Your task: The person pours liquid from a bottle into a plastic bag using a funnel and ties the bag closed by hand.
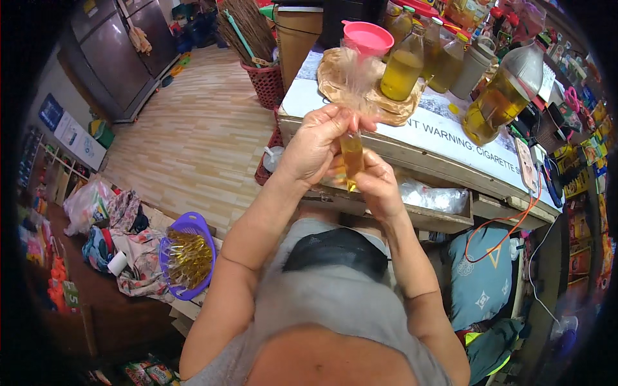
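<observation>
A narrow clear plastic bag of yellow oil (352, 154) hangs upright between my hands, just off the table's near edge. My left hand (321, 137) pinches its neck above the oil, and the empty upper part of the plastic stands up blurred beyond the fingers. Lower down, my right hand (379, 181) grips the filled part near its bottom end. Just beyond my hands, an uncapped glass bottle of oil (402, 72) stands on crumpled brown paper (333, 72). Behind the raised plastic sits a pink funnel (368, 38).
Several capped oil bottles (449, 65) and a large plastic bottle of oil (504, 96) stand on the table (444, 128). Below its top, an open drawer (434, 217) holds clear plastic bags. A purple basket (190, 255) at left contains many filled oil packets. An orange cord (502, 219) hangs at right.
</observation>
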The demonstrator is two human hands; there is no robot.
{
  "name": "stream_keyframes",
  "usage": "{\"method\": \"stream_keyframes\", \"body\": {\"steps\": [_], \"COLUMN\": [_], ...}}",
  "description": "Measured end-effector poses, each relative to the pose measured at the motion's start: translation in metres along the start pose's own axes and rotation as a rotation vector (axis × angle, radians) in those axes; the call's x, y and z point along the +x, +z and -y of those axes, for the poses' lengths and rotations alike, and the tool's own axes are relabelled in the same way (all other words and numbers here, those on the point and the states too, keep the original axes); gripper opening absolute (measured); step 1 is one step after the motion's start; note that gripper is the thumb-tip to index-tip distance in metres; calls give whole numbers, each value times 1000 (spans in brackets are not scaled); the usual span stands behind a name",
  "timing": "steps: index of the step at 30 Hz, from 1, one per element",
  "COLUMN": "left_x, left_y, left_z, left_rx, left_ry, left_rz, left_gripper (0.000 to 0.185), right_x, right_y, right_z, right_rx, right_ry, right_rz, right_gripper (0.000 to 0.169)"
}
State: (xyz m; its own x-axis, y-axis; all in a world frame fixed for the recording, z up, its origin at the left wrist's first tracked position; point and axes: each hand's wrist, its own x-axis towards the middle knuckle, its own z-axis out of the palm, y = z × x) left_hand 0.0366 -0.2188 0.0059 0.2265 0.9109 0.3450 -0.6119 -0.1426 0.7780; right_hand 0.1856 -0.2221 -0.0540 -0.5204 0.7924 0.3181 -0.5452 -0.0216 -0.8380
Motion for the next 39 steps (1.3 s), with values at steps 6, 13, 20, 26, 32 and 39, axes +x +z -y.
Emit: {"method": "stream_keyframes", "body": {"steps": [6,13,20,26,32,39], "left_x": [-2,-10,-18,-19,-23,-21], "left_y": [-1,-8,-2,-8,-4,-1], "left_z": [9,5,12,16,12,20], "left_rx": [-12,-224,207,-145,-105,136], "left_ry": [75,-132,85,-60,-111,60], "left_rz": [-105,226,-48,84,113,-68], "left_gripper": [21,23,26,25,24,31], "right_x": [-1,-14,-12,-18,-20,-19], "right_y": [10,-10,15,6,-2,6], "right_z": [-15,-14,-8,-5,-9,-26], "right_rx": [-764,929,-230,92,541,-662], "right_ry": [-363,404,-66,163,404,-258], "right_rz": [-370,370,-137,6,301,-304], "right_gripper": [46,36,52,40,50,54]}}
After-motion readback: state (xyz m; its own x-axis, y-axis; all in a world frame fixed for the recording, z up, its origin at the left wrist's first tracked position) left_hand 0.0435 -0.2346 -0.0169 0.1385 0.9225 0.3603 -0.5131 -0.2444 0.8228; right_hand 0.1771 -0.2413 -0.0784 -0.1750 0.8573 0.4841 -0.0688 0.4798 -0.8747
